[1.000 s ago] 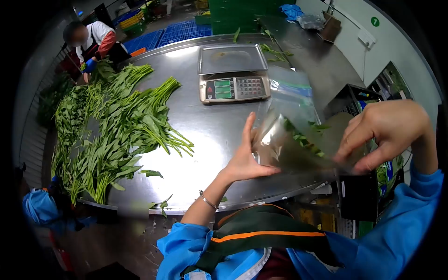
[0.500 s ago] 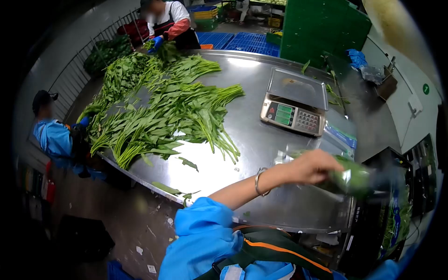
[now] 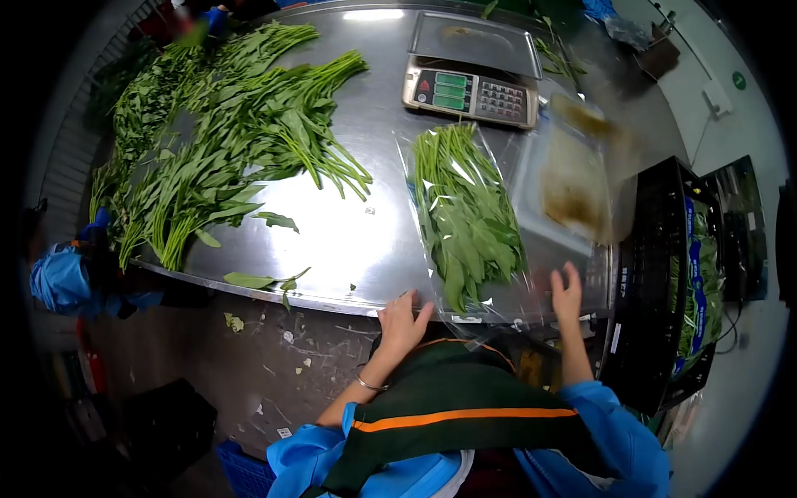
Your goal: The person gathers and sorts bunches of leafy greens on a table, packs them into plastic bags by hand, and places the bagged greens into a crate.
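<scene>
A clear plastic bag (image 3: 427, 241) lies on the steel table, with a bunch of long-stemmed leafy greens (image 3: 481, 241) inside. The stems point toward the scale and the leaves toward me. My left hand (image 3: 404, 324), with a bracelet on the wrist, is at the table's front edge, left of the bag's near end. Its fingers are apart and hold nothing. On the other side, my right hand (image 3: 567, 295) is open, thumb and fingers spread, near the bag's lower right edge. Whether either hand touches the plastic, I cannot tell.
Behind the bag stands a digital scale (image 3: 473, 91). A large heap of loose greens (image 3: 224, 149) covers the table's left part. Flat plastic bags (image 3: 535, 187) and a blurred brownish patch lie at right, beside a black crate (image 3: 652, 290) holding bagged greens. A person in blue (image 3: 62, 278) is at far left.
My left hand was stretched to the right over a blurred green bundle; it is now back at the front edge. My right hand has come into view. The bagged greens now lie between them. The view has shifted.
</scene>
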The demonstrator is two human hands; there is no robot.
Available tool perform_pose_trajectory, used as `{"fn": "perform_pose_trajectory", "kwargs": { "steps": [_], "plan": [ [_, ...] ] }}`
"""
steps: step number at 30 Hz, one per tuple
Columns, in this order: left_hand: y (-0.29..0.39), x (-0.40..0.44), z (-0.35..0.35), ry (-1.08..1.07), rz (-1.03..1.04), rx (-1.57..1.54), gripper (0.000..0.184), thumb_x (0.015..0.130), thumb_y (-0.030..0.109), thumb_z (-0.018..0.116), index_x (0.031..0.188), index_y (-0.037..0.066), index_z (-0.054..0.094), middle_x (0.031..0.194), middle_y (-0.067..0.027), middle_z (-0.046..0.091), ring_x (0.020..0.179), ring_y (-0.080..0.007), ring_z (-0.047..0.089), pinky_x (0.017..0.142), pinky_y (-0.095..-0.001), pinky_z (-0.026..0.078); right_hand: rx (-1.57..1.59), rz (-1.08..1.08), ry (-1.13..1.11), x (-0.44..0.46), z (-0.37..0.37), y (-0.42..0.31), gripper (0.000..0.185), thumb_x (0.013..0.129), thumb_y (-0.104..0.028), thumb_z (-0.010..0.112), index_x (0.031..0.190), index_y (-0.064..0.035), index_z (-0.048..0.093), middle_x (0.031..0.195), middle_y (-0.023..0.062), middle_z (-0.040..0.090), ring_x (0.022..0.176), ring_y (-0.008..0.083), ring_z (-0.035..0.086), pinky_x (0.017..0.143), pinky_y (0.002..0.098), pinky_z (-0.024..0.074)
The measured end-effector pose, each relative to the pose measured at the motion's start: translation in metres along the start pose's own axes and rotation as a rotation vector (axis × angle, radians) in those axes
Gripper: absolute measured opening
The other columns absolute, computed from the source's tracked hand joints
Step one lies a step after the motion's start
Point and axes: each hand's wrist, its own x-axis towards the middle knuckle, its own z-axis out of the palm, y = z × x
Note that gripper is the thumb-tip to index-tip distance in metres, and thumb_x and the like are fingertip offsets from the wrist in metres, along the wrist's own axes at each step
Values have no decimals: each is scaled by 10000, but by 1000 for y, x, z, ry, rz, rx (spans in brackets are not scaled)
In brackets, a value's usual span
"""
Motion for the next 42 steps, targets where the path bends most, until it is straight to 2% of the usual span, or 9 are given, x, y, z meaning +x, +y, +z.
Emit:
{"fn": "perform_pose_trajectory", "kwargs": {
  "steps": [3, 7, 13, 21, 23, 25, 27, 29, 42],
  "plan": [
    [8, -5, 14, -38, 52, 159, 425, 812, 408, 566, 986, 23, 607, 946, -121, 617, 950, -306, 510, 858, -437, 294, -67, 151, -263, -33, -2, 12, 439, 791, -335, 625, 1083, -10, 585, 1098, 175, 578, 1049, 314, 523, 940, 366, 365],
    [15, 0, 29, -139, 70, 124, 329, 808, 361, 594, 831, 34, 616, 848, -113, 635, 836, -311, 556, 779, -444, 367, -276, -187, -381, -49, -14, -5, 348, 769, -355, 649, 914, -41, 619, 884, 96, 603, 852, 250, 574, 797, 380, 403],
    [25, -16, 3, -228, -386, -1012, 217, 890, 205, 533, 930, -6, 502, 783, -125, 614, 672, -235, 638, 561, -311, 520, 772, 511, -496, -70, -45, -39, 131, 857, -169, 591, 912, -51, 571, 700, 31, 547, 630, 117, 561, 550, 263, 469],
    [10, -109, 28, -365, -670, -944, 238, 895, 189, 546, 1041, 1, 549, 860, -91, 629, 740, -189, 650, 612, -276, 543, 1113, 874, -488, -128, -45, 36, 190, 853, -103, 582, 1023, -77, 501, 822, 59, 592, 633, 146, 574, 673, 350, 544],
    [10, -121, 29, -336, -650, -908, 243, 895, 197, 545, 1033, -2, 563, 880, -77, 627, 792, -182, 644, 646, -279, 542, 728, 667, -196, -146, -42, 50, 261, 817, -5, 570, 1065, -29, 495, 815, 73, 584, 624, 112, 559, 610, 292, 511],
    [10, -132, 31, -262, -629, -883, 248, 900, 198, 534, 1043, -3, 563, 890, -76, 628, 822, -176, 639, 665, -283, 541, 79, 16, 69, -161, -42, 11, 244, 806, 6, 569, 1046, -24, 537, 803, 60, 586, 678, 87, 554, 591, 246, 466],
    [0, -133, 37, -295, -511, -769, 244, 908, 222, 523, 1012, 10, 582, 910, -78, 641, 836, -148, 625, 700, -272, 521, 282, -97, -370, -174, -40, -56, 168, 776, -62, 610, 942, -47, 592, 771, 54, 589, 734, 163, 565, 717, 327, 434],
    [5, -127, 39, -287, -535, -868, 239, 911, 229, 519, 979, 11, 591, 887, -61, 641, 803, -126, 622, 684, -252, 511, 219, -720, -493, -183, -24, -102, 106, 753, -94, 638, 856, -78, 619, 736, 37, 581, 772, 198, 555, 811, 367, 386],
    [-2, -125, 27, -201, -552, -953, 270, 902, 202, 487, 966, -25, 618, 866, -99, 663, 774, -152, 634, 693, -259, 506, -204, -722, -718, -202, -33, -22, 111, 729, -137, 649, 765, -106, 549, 774, 55, 514, 814, 236, 533, 738, 372, 361]
  ]
}}
